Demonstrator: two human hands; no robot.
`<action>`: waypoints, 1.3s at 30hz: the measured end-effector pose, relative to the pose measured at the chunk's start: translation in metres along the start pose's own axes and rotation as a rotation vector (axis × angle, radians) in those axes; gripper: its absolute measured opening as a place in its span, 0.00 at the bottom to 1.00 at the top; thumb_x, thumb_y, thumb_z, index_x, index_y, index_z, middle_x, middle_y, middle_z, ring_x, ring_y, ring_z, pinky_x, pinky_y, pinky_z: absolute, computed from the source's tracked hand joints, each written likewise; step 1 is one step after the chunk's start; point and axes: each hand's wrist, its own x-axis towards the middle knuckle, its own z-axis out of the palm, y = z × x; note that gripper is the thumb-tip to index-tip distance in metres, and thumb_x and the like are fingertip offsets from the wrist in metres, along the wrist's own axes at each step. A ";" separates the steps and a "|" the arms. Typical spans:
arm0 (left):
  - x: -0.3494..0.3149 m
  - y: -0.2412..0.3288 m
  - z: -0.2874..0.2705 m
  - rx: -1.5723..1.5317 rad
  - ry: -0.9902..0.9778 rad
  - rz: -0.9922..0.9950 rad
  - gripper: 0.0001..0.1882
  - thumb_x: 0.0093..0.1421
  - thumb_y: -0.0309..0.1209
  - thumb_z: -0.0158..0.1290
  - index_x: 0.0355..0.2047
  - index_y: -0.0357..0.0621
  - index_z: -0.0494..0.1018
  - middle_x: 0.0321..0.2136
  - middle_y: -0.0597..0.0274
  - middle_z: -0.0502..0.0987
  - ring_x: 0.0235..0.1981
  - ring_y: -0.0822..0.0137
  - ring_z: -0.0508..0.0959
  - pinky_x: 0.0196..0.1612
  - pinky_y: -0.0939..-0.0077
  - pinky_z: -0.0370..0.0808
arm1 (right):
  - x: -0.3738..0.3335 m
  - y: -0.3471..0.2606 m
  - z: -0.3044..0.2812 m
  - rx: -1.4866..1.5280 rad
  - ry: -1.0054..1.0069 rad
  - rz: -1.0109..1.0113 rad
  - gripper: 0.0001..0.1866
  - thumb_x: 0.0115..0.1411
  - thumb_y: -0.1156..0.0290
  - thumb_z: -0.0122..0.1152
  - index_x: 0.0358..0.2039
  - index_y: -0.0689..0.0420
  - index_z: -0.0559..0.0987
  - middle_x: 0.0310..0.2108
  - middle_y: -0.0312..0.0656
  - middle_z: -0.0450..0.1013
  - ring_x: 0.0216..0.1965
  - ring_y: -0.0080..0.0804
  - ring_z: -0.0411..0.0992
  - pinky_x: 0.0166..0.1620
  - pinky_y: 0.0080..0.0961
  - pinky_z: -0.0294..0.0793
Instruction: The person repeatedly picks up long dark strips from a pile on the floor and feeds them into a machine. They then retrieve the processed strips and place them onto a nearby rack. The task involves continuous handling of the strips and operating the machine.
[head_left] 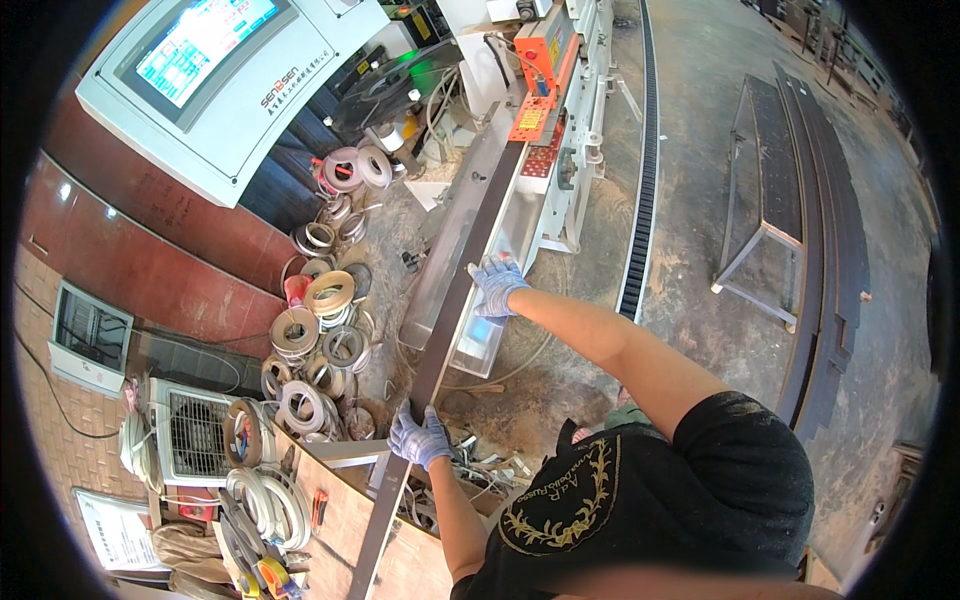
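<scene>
1. The left hand (421, 437), gloved, straddles a long dark strip (433, 366), closed on it with thumb and fingers to opposite sides; its forearm rises from the lower edge.
2. The right hand (496, 284), also gloved, lies farther along the strip, arm stretched out from the right; whether it grips, I cannot tell.
3. The strip runs from above a plywood bench (411, 556) up to a machine's orange guard (540, 75).
4. Left of it, a long grey trough (437, 290); contents unclear.
5. Beyond, edge-banding rolls (303, 405) lie heaped.
</scene>
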 end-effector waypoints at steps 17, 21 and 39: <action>0.002 0.009 0.006 0.010 0.056 0.033 0.24 0.49 0.45 0.61 0.47 0.58 0.74 0.46 0.58 0.75 0.51 0.54 0.69 0.60 0.58 0.58 | 0.004 0.008 -0.003 -0.044 0.003 -0.012 0.53 0.49 0.42 0.60 0.68 0.51 0.48 0.69 0.54 0.43 0.71 0.49 0.38 0.68 0.48 0.38; 0.003 0.010 0.008 0.017 0.056 0.034 0.24 0.49 0.46 0.61 0.47 0.58 0.74 0.46 0.58 0.76 0.50 0.54 0.70 0.59 0.57 0.59 | 0.007 0.011 -0.003 -0.034 0.020 -0.011 0.53 0.49 0.42 0.61 0.68 0.52 0.48 0.69 0.54 0.44 0.70 0.49 0.39 0.68 0.48 0.38; -0.069 0.093 0.045 -0.109 0.044 0.538 0.31 0.55 0.55 0.54 0.56 0.57 0.67 0.64 0.56 0.56 0.65 0.49 0.54 0.64 0.53 0.55 | -0.051 0.088 0.020 0.299 0.271 -0.214 0.50 0.51 0.32 0.53 0.65 0.53 0.57 0.59 0.57 0.62 0.62 0.56 0.57 0.64 0.43 0.55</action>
